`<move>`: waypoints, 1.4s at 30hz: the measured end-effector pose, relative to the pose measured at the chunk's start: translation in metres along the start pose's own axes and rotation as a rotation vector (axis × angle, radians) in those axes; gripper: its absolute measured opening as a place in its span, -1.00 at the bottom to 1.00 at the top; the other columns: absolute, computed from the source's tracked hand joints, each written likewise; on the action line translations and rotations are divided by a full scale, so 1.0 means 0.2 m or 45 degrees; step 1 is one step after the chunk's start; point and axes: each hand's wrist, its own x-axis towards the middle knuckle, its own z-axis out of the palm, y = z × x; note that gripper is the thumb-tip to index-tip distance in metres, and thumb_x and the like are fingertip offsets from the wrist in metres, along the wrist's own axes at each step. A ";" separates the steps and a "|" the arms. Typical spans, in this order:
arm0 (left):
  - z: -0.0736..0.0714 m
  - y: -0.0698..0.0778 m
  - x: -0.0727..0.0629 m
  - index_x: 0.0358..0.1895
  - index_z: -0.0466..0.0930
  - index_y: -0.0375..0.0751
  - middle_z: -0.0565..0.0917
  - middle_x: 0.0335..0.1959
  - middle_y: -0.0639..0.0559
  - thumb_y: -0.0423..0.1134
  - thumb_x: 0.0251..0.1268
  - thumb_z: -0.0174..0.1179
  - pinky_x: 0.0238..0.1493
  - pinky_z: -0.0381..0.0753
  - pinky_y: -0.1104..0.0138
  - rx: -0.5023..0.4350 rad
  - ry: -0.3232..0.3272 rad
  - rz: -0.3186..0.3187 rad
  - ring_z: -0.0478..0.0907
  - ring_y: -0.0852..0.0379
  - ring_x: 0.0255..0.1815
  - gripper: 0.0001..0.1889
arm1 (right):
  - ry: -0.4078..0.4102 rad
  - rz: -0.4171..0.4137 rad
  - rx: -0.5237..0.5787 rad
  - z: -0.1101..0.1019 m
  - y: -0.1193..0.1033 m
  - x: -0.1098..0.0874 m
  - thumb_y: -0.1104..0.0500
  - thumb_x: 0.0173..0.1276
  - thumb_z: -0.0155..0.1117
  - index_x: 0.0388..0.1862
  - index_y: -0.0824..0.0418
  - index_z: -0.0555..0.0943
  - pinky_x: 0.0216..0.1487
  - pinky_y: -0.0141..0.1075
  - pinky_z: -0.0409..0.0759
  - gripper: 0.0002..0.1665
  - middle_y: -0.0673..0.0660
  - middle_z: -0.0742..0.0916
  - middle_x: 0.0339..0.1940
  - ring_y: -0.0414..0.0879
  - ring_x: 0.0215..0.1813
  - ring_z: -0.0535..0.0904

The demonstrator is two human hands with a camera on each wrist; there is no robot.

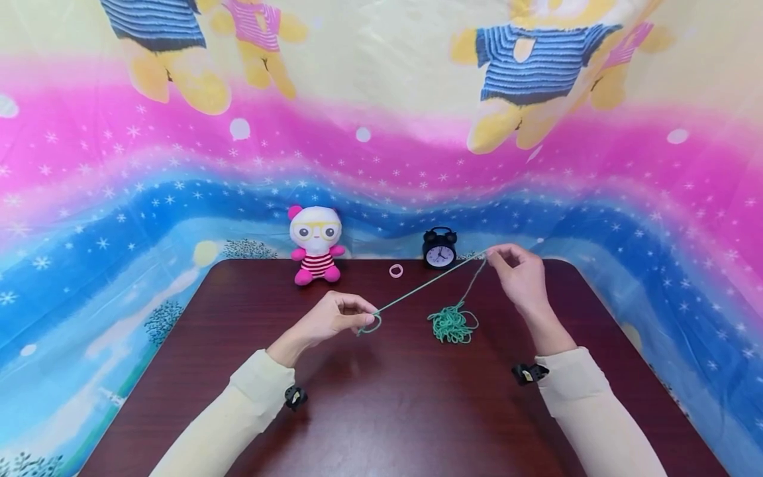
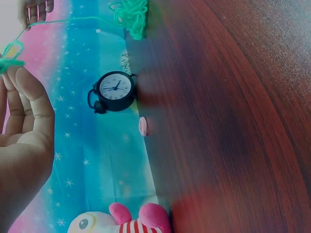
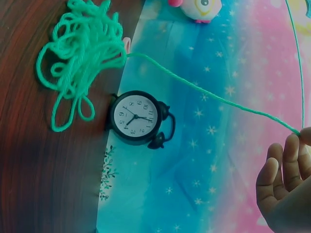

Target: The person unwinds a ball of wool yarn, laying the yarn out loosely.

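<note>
Green yarn stretches on a slant between the two hands in the head view, higher at the right. My left hand pinches one end, where a small loop sticks out by the fingertips. Raised over the table's far right part, my right hand pinches the yarn between thumb and fingers. From there a strand hangs down to a loose tangled pile of green yarn on the table. The right wrist view shows that pile and both strands meeting at the right fingertips.
A black alarm clock stands at the table's back edge. Left of it lies a small pink ring, and further left sits a panda plush in a striped outfit. The dark wooden table is backed by a printed cloth.
</note>
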 end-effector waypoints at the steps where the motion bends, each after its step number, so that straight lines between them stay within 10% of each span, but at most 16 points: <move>1: 0.00 0.00 0.00 -0.03 0.72 -0.33 0.77 -0.37 0.13 -0.31 0.29 0.33 -0.33 0.70 0.29 0.000 -0.001 -0.001 0.63 0.19 -0.46 -0.76 | 0.008 0.007 0.011 0.00 0.00 0.00 0.03 0.37 0.35 -0.21 0.22 0.76 -0.35 -0.47 0.44 -0.73 -0.29 0.63 -0.51 -0.31 -0.36 0.50; 15: -0.02 -0.01 -0.01 0.08 0.64 -0.35 0.72 -0.36 0.06 -0.34 0.25 0.36 -0.35 0.69 0.30 0.004 -0.091 0.001 0.62 -0.09 -0.39 -0.65 | 0.129 0.094 0.072 -0.07 0.07 0.05 0.07 0.37 0.35 -0.17 0.30 0.74 -0.44 -0.49 0.42 -0.72 -0.30 0.65 -0.55 -0.34 -0.43 0.52; 26: -0.02 -0.01 -0.01 -0.10 0.63 -0.42 0.81 -0.25 -0.15 -0.29 0.30 0.33 -0.17 0.78 0.07 -0.132 0.020 -0.156 0.79 0.07 -0.29 -0.75 | 0.177 0.129 -0.019 -0.13 0.12 0.06 0.03 0.38 0.32 -0.19 0.25 0.74 -0.44 -0.46 0.38 -0.71 -0.39 0.61 -0.59 -0.36 -0.43 0.50; 42: 0.02 0.03 0.04 0.05 0.64 -0.40 0.79 -0.21 -0.11 -0.29 0.32 0.31 -0.07 0.76 0.06 -0.070 0.067 -0.093 0.75 -0.10 -0.14 -0.68 | 0.171 0.206 -0.029 -0.17 0.16 0.06 0.07 0.36 0.31 -0.23 0.24 0.72 -0.43 -0.44 0.38 -0.76 -0.38 0.61 -0.56 -0.31 -0.36 0.47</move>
